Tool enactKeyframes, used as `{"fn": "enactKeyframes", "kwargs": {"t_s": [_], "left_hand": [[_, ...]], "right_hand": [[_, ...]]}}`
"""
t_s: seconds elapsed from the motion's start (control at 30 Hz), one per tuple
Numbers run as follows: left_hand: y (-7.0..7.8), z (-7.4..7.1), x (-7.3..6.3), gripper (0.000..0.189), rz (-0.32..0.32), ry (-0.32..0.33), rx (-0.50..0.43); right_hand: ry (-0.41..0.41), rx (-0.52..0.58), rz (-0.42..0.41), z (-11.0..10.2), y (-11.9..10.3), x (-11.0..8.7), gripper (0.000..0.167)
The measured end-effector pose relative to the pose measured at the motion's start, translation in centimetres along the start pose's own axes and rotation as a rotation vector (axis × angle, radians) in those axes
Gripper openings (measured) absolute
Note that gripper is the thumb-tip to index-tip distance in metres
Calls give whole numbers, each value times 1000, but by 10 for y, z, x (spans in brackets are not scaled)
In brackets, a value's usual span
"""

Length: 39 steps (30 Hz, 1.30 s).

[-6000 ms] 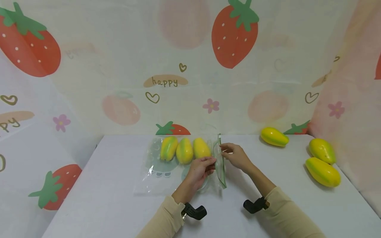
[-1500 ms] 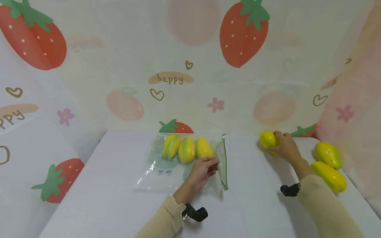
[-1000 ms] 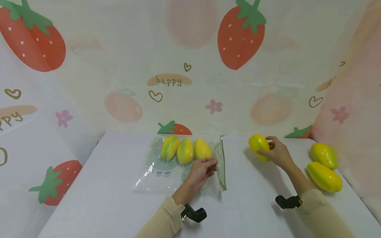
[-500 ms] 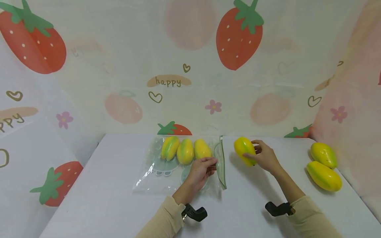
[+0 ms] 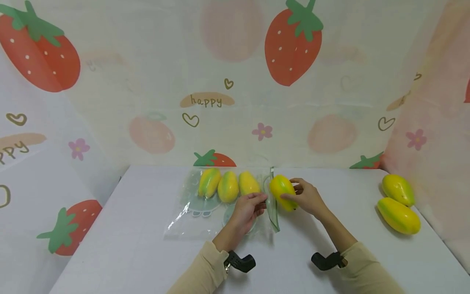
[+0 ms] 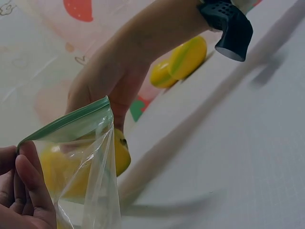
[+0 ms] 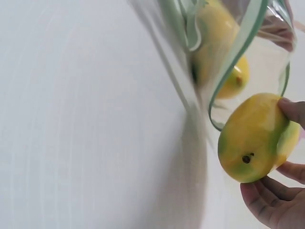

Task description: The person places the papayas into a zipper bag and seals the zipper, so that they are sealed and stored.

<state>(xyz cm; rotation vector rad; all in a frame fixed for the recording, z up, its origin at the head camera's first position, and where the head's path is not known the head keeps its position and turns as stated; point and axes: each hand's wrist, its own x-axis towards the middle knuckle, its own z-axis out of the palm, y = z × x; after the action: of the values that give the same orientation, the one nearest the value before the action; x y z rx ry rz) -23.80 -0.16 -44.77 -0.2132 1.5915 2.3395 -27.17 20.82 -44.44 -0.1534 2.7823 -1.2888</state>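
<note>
A clear zip bag [image 5: 180,226] lies flat with three yellow-green papayas [image 5: 228,187] inside, in a row along its far side. At its right end, my left hand [image 5: 244,214] pinches the film beside the green zip edge [image 6: 71,121], and the mouth gapes in the right wrist view. My right hand [image 5: 310,199] grips another papaya [image 5: 282,188] between thumb and fingers, right at the bag's mouth. The stem end of that papaya, with a dark spot, faces the right wrist camera. Through the film, the left wrist view shows its yellow skin.
Two more papayas, a rear one [image 5: 398,190] and a front one [image 5: 399,215], lie together near the right edge of the white table [image 5: 121,245]. A strawberry-printed cloth [image 5: 235,61] hangs behind and at both sides.
My right hand left the bag's edge, took the papaya from the back right and carried it left to the bag's mouth. My left hand kept its hold on the bag.
</note>
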Motion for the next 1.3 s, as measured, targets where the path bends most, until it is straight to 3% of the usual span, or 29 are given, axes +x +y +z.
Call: {"fn": "enactKeyframes", "kwargs": {"t_s": [0.37, 0.7, 0.97, 1.3], "left_hand": [[3, 0, 0, 20, -15, -11, 3], [1, 0, 1, 22, -7, -21, 8], [1, 0, 2, 16, -8, -13, 2], [0, 0, 4, 10, -7, -35, 3]], "right_hand": [[12, 31, 23, 24, -11, 7, 71], [-6, 41, 10, 32, -17, 7, 63], [-2, 201, 29, 31, -20, 4, 59], [61, 279, 33, 42, -20, 12, 52]]}}
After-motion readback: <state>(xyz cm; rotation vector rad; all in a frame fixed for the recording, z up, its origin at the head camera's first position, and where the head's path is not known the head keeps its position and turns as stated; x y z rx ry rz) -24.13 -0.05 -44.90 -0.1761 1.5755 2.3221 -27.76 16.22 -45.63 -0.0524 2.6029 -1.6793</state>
